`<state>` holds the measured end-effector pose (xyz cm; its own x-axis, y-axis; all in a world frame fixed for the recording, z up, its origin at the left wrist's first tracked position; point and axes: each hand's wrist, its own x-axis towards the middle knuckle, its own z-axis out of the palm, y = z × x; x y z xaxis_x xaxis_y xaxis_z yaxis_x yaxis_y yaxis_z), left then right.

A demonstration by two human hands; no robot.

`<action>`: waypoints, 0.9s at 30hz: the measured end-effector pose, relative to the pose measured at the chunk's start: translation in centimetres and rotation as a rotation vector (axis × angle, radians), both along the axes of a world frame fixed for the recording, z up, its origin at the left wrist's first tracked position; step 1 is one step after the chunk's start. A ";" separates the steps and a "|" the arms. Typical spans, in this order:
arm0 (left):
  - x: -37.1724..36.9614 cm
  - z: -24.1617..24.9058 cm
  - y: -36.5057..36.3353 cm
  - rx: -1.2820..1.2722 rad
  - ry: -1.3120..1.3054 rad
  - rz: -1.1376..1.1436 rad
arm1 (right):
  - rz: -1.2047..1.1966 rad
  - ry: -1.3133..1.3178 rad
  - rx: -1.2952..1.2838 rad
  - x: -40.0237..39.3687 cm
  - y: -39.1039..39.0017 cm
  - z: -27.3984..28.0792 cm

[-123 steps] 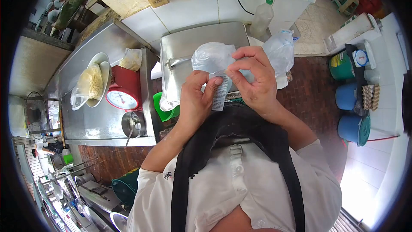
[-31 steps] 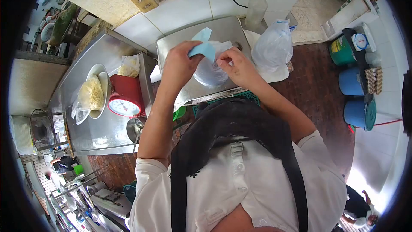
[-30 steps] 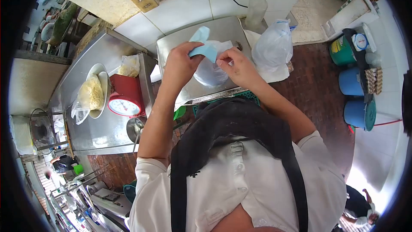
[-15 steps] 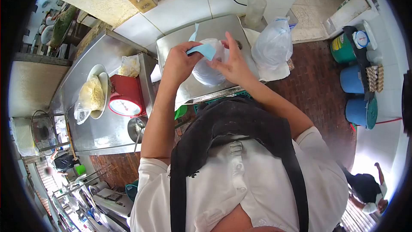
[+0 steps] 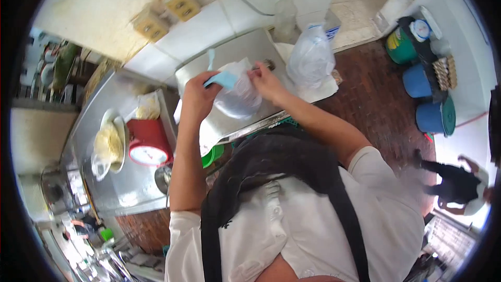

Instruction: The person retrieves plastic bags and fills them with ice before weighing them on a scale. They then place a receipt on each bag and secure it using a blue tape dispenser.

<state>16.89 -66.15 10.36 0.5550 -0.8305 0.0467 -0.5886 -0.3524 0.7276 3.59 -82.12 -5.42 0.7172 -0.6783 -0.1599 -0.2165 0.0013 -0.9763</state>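
A clear plastic bag (image 5: 237,99) with whitish contents rests on the steel work surface (image 5: 229,48). My left hand (image 5: 200,93), at the bag's upper left, pinches a light blue strip (image 5: 224,79) that lies across the bag's top. My right hand (image 5: 265,82) is closed at the bag's upper right, its fingertips on the gathered plastic. To the right stands a second filled plastic bag (image 5: 311,60) on a white cloth, with a green-capped bottle (image 5: 285,15) behind it.
On the left counter are a red scale (image 5: 150,138), a bowl with bagged noodles (image 5: 109,143), a smaller bag (image 5: 148,106) and a metal bowl (image 5: 163,178). Blue bins (image 5: 417,81) stand right. A person (image 5: 459,184) is at the lower right.
The view has shifted and tilted. My right hand's fingers, spread before, have closed at the bag's edge. My left hand still holds the blue strip. The person at the lower right has moved.
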 end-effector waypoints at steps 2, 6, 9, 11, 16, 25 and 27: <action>-0.1 -0.3 0.1 -0.053 0.017 -0.006 | 0.000 0.031 -0.108 -0.9 0.4 0.8; -0.2 -0.9 -0.4 -0.084 0.023 -0.029 | -0.019 -0.159 -0.250 -1.2 1.3 2.0; -0.9 -1.1 -0.4 -0.151 -0.047 -0.027 | 0.007 -0.138 -0.273 -1.9 0.2 1.0; -1.4 -2.1 -0.1 -0.279 -0.191 -0.010 | 0.017 -0.153 -0.264 -2.5 -0.5 0.7; -3.9 -1.4 1.2 -0.346 -0.206 0.117 | 0.016 -0.186 -0.235 -4.8 -1.3 0.9; -1.6 -1.1 2.1 -0.391 -0.326 0.127 | 0.022 -0.182 -0.190 -5.8 -1.6 2.5; -1.4 -1.1 2.5 -0.447 -0.215 0.206 | 0.015 -0.189 -0.192 -6.1 -1.6 2.7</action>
